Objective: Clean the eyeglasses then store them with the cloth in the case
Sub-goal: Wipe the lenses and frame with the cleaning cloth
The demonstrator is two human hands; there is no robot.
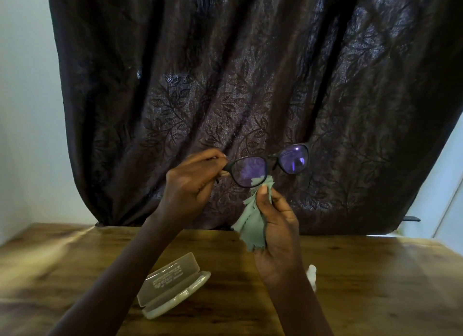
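Black-framed eyeglasses with purple-tinted lenses are held up in the air, tilted so their right side is higher. My left hand pinches the frame's left end at the hinge. My right hand grips a green cleaning cloth, whose top edge touches the lower rim of the left lens. The translucent glasses case lies open on the wooden table, below and between my forearms, with nothing visible inside it.
A dark leaf-patterned curtain hangs right behind the table's far edge. A small white object lies on the table, mostly hidden behind my right wrist. Pale walls stand at both sides.
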